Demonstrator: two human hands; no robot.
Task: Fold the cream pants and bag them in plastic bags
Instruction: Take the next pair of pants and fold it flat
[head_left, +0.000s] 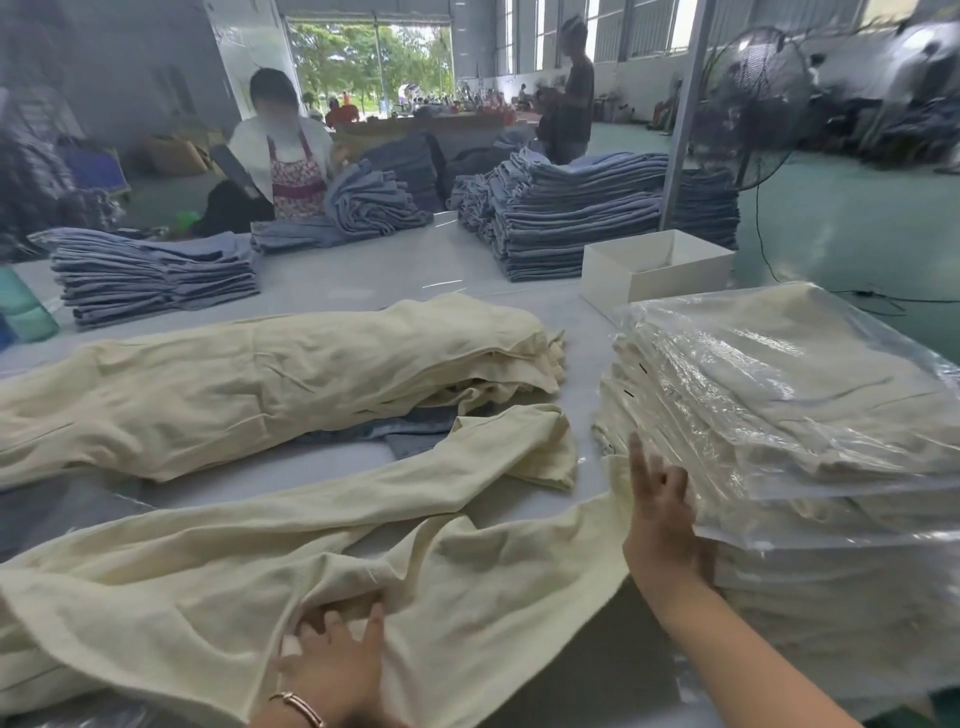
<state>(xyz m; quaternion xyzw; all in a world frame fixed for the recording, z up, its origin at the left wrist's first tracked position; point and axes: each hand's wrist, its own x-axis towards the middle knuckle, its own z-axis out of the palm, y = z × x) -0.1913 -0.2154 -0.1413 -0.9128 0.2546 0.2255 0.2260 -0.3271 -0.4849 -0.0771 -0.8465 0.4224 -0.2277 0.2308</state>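
I've got soft, crumpled cream pants (291, 545) sprawled across the smooth white table (363, 275) up front. Left hand (332, 660) lies flat on the cloth, fingers spread and relaxed. Right hand (662, 514) reaches for the glossy, crinkly stack of bagged pants (789, 405), index finger straight, the others loosely curled, holding nothing.

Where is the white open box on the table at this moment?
In the head view, the white box stands at the far right of the table, just behind the stack of bagged cream pants and right of a tall denim pile.
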